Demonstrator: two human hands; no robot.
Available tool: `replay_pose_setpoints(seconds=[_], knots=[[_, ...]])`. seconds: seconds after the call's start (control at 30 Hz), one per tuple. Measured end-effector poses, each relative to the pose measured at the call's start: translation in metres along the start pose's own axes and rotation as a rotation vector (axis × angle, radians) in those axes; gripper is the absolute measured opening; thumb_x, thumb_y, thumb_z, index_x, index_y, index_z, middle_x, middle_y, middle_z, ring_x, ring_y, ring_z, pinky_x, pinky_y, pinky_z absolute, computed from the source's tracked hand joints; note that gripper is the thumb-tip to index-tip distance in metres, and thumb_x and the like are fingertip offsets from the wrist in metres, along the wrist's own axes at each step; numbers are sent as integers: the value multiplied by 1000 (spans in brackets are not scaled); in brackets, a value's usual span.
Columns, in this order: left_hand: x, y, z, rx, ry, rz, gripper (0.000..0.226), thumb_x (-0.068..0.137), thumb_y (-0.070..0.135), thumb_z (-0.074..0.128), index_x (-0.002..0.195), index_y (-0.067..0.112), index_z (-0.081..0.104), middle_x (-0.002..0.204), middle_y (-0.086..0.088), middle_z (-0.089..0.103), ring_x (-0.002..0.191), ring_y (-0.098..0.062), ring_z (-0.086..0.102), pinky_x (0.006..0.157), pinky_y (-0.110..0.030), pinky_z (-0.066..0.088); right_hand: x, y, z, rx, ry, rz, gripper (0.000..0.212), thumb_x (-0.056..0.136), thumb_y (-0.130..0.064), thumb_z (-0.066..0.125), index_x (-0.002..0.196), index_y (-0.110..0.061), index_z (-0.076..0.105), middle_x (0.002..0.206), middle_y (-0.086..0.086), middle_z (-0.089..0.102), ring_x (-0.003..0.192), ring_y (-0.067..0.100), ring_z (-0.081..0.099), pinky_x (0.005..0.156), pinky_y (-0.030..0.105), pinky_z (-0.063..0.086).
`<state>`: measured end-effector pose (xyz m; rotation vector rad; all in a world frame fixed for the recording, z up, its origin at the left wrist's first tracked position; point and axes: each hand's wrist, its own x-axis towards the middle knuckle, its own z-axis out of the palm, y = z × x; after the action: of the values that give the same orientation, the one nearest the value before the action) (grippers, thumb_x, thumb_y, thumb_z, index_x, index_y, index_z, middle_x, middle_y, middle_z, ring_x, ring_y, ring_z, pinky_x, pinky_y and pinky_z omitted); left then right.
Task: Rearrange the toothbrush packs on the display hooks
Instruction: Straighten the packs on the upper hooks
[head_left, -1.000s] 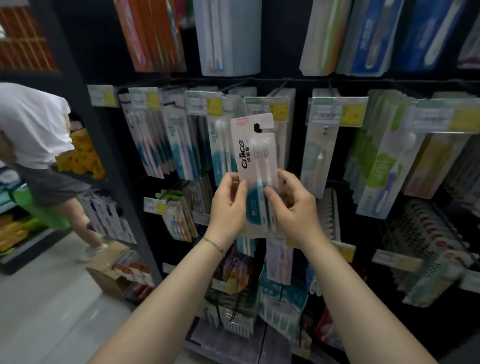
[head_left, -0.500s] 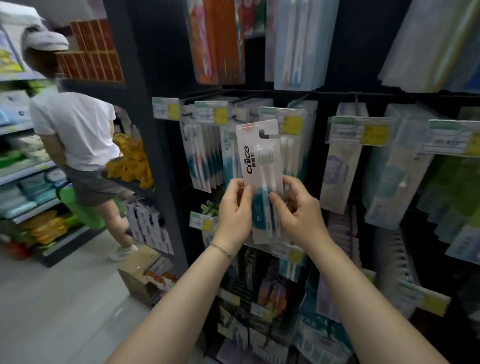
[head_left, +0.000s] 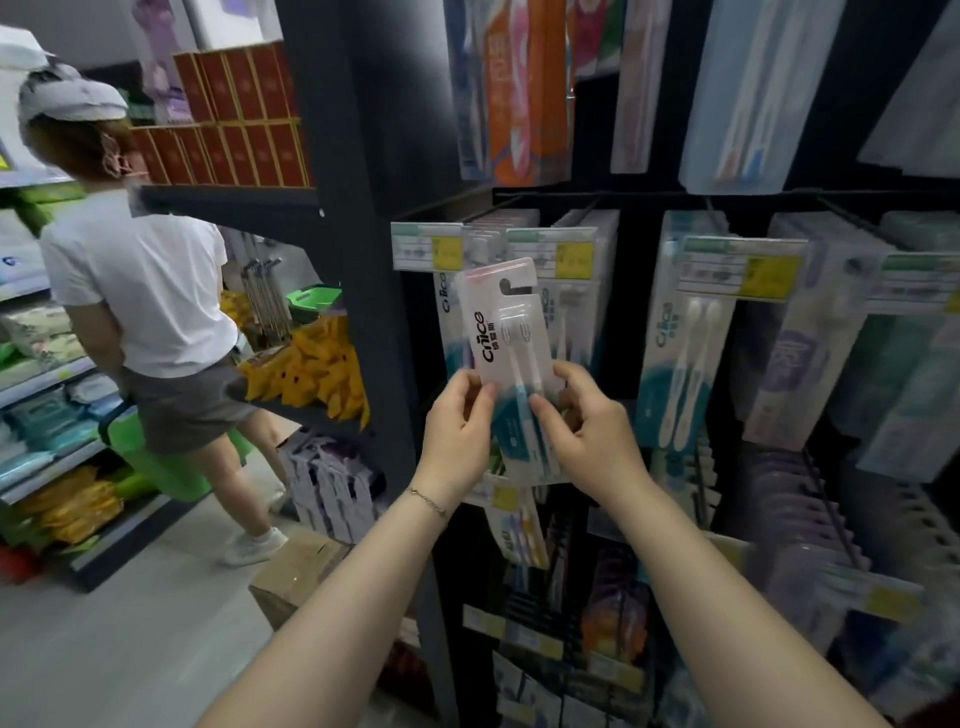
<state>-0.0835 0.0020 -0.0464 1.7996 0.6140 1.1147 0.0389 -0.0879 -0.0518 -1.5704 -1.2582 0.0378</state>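
Observation:
A white and teal toothbrush pack (head_left: 506, 343) with two brushes stands upright in front of the black display rack. My left hand (head_left: 457, 431) pinches its lower left edge. My right hand (head_left: 587, 431) pinches its lower right edge. The pack's hang hole near its top sits just below the yellow price tags (head_left: 574, 260) of the hooks behind it. Rows of similar packs (head_left: 680, 353) hang on the hooks to the right and behind.
A person in a white shirt (head_left: 140, 291) stands left in the aisle beside a green basket (head_left: 166, 467). A cardboard box (head_left: 296, 577) lies on the floor by the rack's black post (head_left: 363, 260). More packs (head_left: 519, 88) hang above and below.
The view has swung left, so the rack now sits further right and the aisle shows more. Both hands still hold the pack by its lower edges at much the same height.

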Motion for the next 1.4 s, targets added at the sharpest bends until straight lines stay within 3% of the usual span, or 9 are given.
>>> replay_pose_setpoints(seconds=[0.17, 0.27, 0.37, 0.6, 0.8, 1.0, 1.13, 1.3, 1.4], knots=[[11, -14, -19, 21, -17, -48, 22, 98, 19, 51, 77, 23, 57, 83, -5, 65, 82, -24, 64, 79, -49, 53, 9, -1, 19, -80, -39, 20, 32, 94, -37, 55, 125, -38, 52, 91, -22, 65, 69, -6, 56, 64, 19, 44], [15, -25, -24, -13, -42, -100, 23, 98, 19, 51, 76, 24, 58, 84, -3, 68, 86, -29, 66, 82, -51, 54, 15, 4, 27, -144, -53, 33, 41, 93, -41, 53, 134, -36, 49, 118, -15, 65, 100, 3, 61, 84, 32, 53], [20, -33, -25, -48, -59, -143, 18, 98, 18, 51, 86, 25, 63, 91, 0, 71, 89, -25, 68, 85, -49, 55, 21, 5, 31, -236, -67, 46, 47, 95, -42, 50, 140, -32, 44, 131, -8, 59, 117, 11, 56, 94, 34, 49], [44, -31, -27, -169, -28, -184, 17, 100, 17, 47, 88, 16, 59, 89, -4, 68, 83, -19, 67, 70, -26, 57, 51, -10, 33, -340, -78, 7, 37, 97, -40, 45, 134, -36, 47, 109, -3, 68, 99, 21, 60, 79, 36, 51], [61, -32, -22, -216, -27, -166, 15, 101, 17, 45, 96, 20, 59, 98, -7, 68, 91, -27, 66, 77, -45, 56, 66, -13, 34, -336, -35, 34, 31, 96, -38, 47, 125, -30, 52, 106, -6, 68, 95, 20, 62, 77, 37, 52], [66, -31, -11, -262, -48, -139, 17, 102, 17, 41, 101, 22, 57, 95, -3, 65, 82, -23, 61, 70, -38, 51, 72, -13, 26, -350, 3, -22, 22, 96, -36, 49, 115, -27, 56, 97, -7, 67, 83, 16, 62, 68, 34, 52], [71, -22, -3, -285, -62, -129, 15, 102, 17, 41, 93, 15, 53, 81, 1, 58, 66, -10, 55, 55, -23, 46, 74, -12, 18, -331, 46, -16, 21, 96, -36, 50, 113, -26, 57, 94, -8, 67, 80, 15, 62, 67, 36, 53], [72, -26, 3, -296, -12, -114, 15, 103, 17, 39, 97, 16, 52, 86, -3, 57, 75, -20, 52, 60, -33, 44, 72, -8, 18, -284, 11, -20, 18, 95, -35, 52, 110, -26, 56, 92, -10, 66, 79, 10, 62, 68, 34, 54], [72, -30, 1, -286, 22, -103, 17, 103, 17, 37, 98, 22, 52, 88, 2, 58, 78, -16, 55, 63, -30, 46, 72, -8, 25, -216, -28, 7, 13, 95, -33, 52, 106, -26, 55, 88, -11, 65, 76, 8, 62, 66, 33, 54]])
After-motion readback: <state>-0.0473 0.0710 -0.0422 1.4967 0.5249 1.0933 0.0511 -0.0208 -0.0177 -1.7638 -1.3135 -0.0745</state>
